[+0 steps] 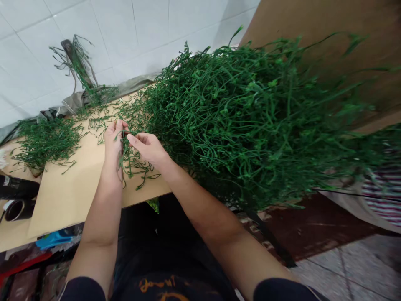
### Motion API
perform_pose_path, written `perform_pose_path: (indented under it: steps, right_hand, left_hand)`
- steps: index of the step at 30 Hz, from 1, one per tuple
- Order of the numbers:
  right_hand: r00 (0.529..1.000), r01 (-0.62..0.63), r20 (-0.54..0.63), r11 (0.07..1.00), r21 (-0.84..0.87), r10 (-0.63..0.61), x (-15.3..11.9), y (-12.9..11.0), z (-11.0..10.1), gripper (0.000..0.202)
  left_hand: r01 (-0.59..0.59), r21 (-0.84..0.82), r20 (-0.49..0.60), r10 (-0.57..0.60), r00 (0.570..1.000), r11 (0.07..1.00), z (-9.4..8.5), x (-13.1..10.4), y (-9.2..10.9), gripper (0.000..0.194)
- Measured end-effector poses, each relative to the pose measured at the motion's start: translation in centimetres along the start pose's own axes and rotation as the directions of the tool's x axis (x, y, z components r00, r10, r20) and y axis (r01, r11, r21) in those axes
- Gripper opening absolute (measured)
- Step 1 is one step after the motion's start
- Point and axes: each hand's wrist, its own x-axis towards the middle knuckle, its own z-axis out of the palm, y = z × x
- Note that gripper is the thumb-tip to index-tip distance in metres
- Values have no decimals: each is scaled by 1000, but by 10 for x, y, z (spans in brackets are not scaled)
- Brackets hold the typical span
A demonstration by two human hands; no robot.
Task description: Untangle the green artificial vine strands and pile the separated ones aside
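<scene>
Close together over a pale board (pixel 72 188), my two hands work on a thin green plant stem (pixel 124 133). My left hand (pixel 113 136) pinches it between thumb and fingers. Beside it, my right hand (pixel 149 147) has thumb and forefinger closed on the same stem or one tangled with it; the exact grip is too small to make out. Loose green stems (pixel 138 165) lie on the board just below and between the hands. To the right rises a large heap of tangled green stems (pixel 225 113) with small leafy tips.
A smaller pile of stems (pixel 48 140) sits at the left. Stems hang on an upright stake (pixel 70 54) by the tiled wall (pixel 125 33). A black bottle (pixel 19 187) and a dark cup (pixel 19 210) stand at the left edge. Brown cardboard (pixel 313 21) leans behind the heap.
</scene>
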Motion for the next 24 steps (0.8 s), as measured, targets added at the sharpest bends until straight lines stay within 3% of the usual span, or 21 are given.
perform_pose_path:
  steps: [5, 8, 11, 14, 16, 17, 19, 21, 24]
  right_hand:
    - [998, -20, -66, 999, 34, 23, 3, 3, -6, 44]
    - [998, 4, -64, 997, 79, 1, -1, 2, -10, 41]
    - [997, 75, -31, 994, 74, -73, -11, 1, -11, 41]
    - [987, 157, 28, 987, 32, -158, -24, 0, -10, 45]
    - [985, 155, 72, 987, 49, -159, -28, 1, -11, 45]
    - [987, 131, 80, 988, 76, -137, -28, 1, -11, 45]
    - [995, 66, 66, 988, 140, -75, -23, 3, -13, 46]
    - [999, 21, 35, 983, 183, -28, -17, 3, -17, 48]
    - [1000, 9, 19, 978, 210, -13, -10, 0, -22, 51]
  left_hand:
    - [-66, 24, 7, 66, 998, 998, 14, -12, 2, 30]
    - [-8, -45, -34, 6, 999, 999, 13, -9, -1, 29]
    - [109, -165, -106, -127, 986, 980, -2, 5, -4, 31]
    - [189, -282, -261, -265, 928, 941, -24, 24, -5, 36]
    - [204, -282, -322, -293, 900, 937, -34, 30, -2, 35]
    - [210, -248, -314, -284, 906, 946, -36, 30, 0, 33]
    - [231, -139, -205, -256, 945, 963, -33, 23, 7, 26]
    - [253, -14, -31, -253, 967, 967, -26, 11, 14, 22]
    - [256, 144, 197, -281, 939, 956, -18, -7, 21, 29]
